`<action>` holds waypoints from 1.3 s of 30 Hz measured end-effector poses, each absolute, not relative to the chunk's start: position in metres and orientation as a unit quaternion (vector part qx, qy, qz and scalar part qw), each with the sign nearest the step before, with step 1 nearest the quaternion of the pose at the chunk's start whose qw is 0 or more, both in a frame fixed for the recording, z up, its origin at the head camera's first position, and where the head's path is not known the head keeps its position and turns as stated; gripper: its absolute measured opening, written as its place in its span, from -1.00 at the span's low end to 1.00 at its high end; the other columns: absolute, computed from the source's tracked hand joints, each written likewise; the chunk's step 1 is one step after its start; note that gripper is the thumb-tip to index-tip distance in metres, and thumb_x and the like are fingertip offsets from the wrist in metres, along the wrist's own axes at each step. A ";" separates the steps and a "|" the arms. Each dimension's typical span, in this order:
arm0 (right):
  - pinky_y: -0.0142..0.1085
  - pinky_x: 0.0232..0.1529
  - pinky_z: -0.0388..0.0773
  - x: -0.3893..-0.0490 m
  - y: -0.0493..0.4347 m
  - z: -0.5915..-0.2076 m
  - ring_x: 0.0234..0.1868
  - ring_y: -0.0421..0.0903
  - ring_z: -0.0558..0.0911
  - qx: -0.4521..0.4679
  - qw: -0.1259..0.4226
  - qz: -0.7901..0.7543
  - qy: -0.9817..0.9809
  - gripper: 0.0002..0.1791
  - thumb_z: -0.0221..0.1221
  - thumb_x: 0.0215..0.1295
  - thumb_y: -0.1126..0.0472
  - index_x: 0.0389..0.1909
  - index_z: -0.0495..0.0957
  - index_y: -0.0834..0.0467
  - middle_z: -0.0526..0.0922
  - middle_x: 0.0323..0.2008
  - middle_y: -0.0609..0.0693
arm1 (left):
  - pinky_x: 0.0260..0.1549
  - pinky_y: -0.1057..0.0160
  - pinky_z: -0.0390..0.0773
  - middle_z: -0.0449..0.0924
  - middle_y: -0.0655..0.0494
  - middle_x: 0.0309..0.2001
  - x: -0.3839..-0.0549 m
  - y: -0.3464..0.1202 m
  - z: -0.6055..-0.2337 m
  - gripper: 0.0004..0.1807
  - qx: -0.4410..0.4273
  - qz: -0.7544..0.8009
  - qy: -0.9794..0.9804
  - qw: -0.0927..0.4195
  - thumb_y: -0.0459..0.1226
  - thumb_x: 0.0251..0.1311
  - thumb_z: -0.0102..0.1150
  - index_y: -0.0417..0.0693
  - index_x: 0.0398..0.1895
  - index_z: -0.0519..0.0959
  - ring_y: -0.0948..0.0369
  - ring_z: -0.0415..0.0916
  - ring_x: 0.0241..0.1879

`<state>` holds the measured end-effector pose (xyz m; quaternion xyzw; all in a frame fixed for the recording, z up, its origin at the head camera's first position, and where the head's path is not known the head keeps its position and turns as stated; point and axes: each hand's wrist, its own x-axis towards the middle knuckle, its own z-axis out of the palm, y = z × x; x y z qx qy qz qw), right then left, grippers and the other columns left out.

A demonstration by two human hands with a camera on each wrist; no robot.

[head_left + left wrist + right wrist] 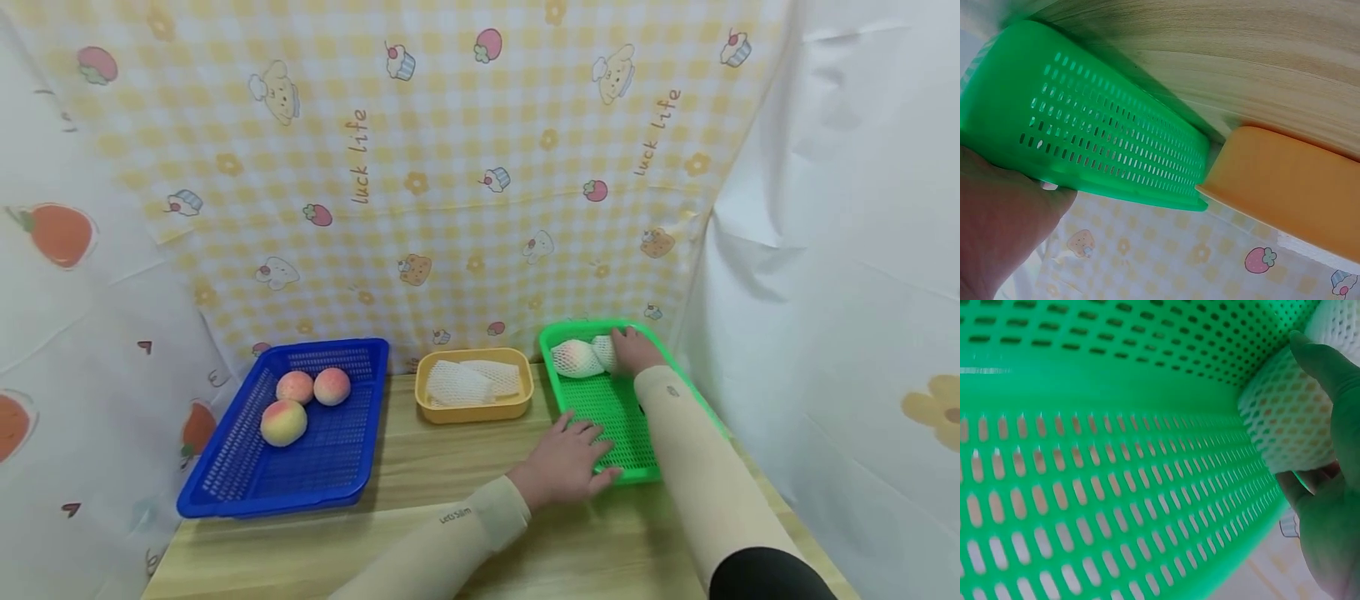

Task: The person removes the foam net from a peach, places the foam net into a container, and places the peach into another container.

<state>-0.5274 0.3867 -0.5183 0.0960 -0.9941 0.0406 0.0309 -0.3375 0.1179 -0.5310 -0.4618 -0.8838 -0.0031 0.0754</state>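
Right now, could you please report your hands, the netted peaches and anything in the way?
Right hand gripping netted peach inside green basket. Left hand spread at basket's left rim. Second netted peach alongside; nothing visibly blocking.

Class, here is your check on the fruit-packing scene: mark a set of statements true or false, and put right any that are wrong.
1. Three bare peaches lie in the blue basket. True.
2. The right hand holds a net-wrapped peach. True.
3. The left hand is inside the blue basket. False: it is at the rim of the green basket.
4. The yellow tray stands between the two baskets. True.
5. The yellow tray holds bare peaches. False: it holds white foam nets.
6. The green basket holds just one net-wrapped item. False: a second net-wrapped peach lies beside the held one.
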 end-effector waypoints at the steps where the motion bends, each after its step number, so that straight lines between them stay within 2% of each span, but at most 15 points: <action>1: 0.37 0.38 0.47 -0.528 0.387 -0.521 0.38 0.57 0.46 0.096 0.034 0.038 -0.994 0.00 0.67 0.13 0.22 0.49 0.33 0.42 0.42 0.36 0.60 | 0.67 -0.09 0.06 0.44 0.23 0.59 -0.337 0.118 -0.532 -0.23 -0.461 -0.001 -0.884 0.075 0.33 0.71 -0.56 0.32 0.60 0.51 0.18 0.27 0.63; 6: 0.35 0.34 0.51 -0.536 0.392 -0.536 0.38 0.56 0.44 0.088 0.045 0.018 -0.995 -0.12 0.51 0.30 0.28 0.52 0.28 0.45 0.39 0.33 0.61 | 0.67 -0.10 0.05 0.44 0.21 0.60 -0.338 0.119 -0.533 -0.22 -0.464 0.001 -0.883 0.068 0.32 0.72 -0.58 0.30 0.60 0.51 0.17 0.26 0.63; 10: 0.37 0.31 0.51 -0.541 0.392 -0.541 0.33 0.56 0.46 0.090 0.067 0.012 -0.994 -0.25 0.39 0.33 0.32 0.45 0.31 0.47 0.42 0.27 0.61 | 0.68 -0.10 0.05 0.44 0.20 0.59 -0.339 0.118 -0.531 -0.21 -0.464 -0.002 -0.883 0.066 0.32 0.72 -0.58 0.29 0.60 0.52 0.17 0.26 0.63; 16: 0.40 0.30 0.50 -0.540 0.394 -0.540 0.30 0.59 0.46 0.089 0.082 0.025 -0.992 -0.16 0.49 0.18 0.25 0.38 0.33 0.49 0.44 0.21 0.62 | 0.68 -0.08 0.04 0.45 0.21 0.58 -0.339 0.118 -0.528 -0.22 -0.466 -0.005 -0.882 0.067 0.33 0.71 -0.57 0.31 0.58 0.53 0.18 0.26 0.62; 20: 0.38 0.18 0.58 -0.539 0.399 -0.538 0.23 0.58 0.49 0.088 0.090 0.023 -0.992 -0.11 0.55 0.12 0.20 0.36 0.33 0.49 0.46 0.14 0.60 | 0.67 -0.08 0.05 0.47 0.22 0.57 -0.338 0.118 -0.528 -0.22 -0.466 -0.006 -0.882 0.069 0.33 0.71 -0.56 0.31 0.57 0.54 0.19 0.27 0.62; 25: 0.39 0.05 0.61 -0.529 0.396 -0.524 0.17 0.56 0.49 0.082 0.095 0.031 -0.992 -0.13 0.52 0.09 0.21 0.32 0.32 0.52 0.44 0.09 0.59 | 0.67 -0.08 0.05 0.47 0.23 0.56 -0.338 0.118 -0.529 -0.22 -0.463 -0.008 -0.884 0.067 0.33 0.71 -0.57 0.31 0.56 0.55 0.18 0.28 0.61; 34: 0.40 0.15 0.53 -0.487 0.371 -0.477 0.25 0.57 0.42 0.095 0.100 0.065 -0.988 -0.14 0.54 0.17 0.17 0.28 0.29 0.54 0.41 0.11 0.59 | 0.67 -0.09 0.07 0.51 0.24 0.52 -0.337 0.117 -0.533 -0.21 -0.460 -0.014 -0.885 0.069 0.33 0.71 -0.57 0.31 0.52 0.59 0.19 0.32 0.58; 37: 0.38 0.24 0.49 -0.479 0.367 -0.473 0.29 0.55 0.40 0.106 0.105 0.073 -0.986 -0.12 0.50 0.19 0.20 0.35 0.27 0.54 0.39 0.16 0.58 | 0.66 -0.08 0.08 0.53 0.25 0.51 -0.337 0.117 -0.533 -0.22 -0.459 -0.014 -0.885 0.072 0.34 0.71 -0.56 0.32 0.51 0.59 0.19 0.33 0.58; 39: 0.37 0.22 0.49 -0.474 0.367 -0.470 0.27 0.51 0.40 0.116 0.111 0.083 -0.984 -0.11 0.50 0.18 0.22 0.39 0.27 0.52 0.39 0.17 0.56 | 0.66 -0.08 0.08 0.53 0.25 0.50 -0.337 0.117 -0.533 -0.22 -0.458 -0.015 -0.886 0.073 0.34 0.71 -0.56 0.33 0.51 0.60 0.19 0.34 0.57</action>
